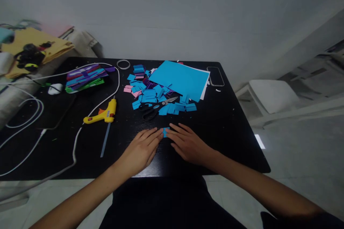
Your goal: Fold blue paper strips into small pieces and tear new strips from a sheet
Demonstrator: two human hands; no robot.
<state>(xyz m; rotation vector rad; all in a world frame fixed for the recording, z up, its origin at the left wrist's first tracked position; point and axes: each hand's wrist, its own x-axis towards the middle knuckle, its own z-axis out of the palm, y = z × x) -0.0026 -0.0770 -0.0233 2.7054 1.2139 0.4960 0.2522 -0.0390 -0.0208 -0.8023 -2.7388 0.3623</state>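
Note:
A small piece of blue paper (166,132) lies on the black table between my two hands. The fingertips of my left hand (145,146) press on its left side, with the fingers stretched out flat. From the right, my right hand (188,143) touches it with its fingers spread. Parts of the paper are covered by my fingers. Just beyond my hands rest black-handled scissors (158,106), among many cut blue paper pieces (149,94). A few pink pieces (136,93) and purple ones are mixed in.
A large blue sheet (177,78) lies over white paper at the back, beside a phone (215,76). On the left are a yellow glue gun (103,113) with a glue stick, white cables (76,139), a bundle of coloured paper (85,77) and a white mouse (55,88). A white stool (272,93) stands right.

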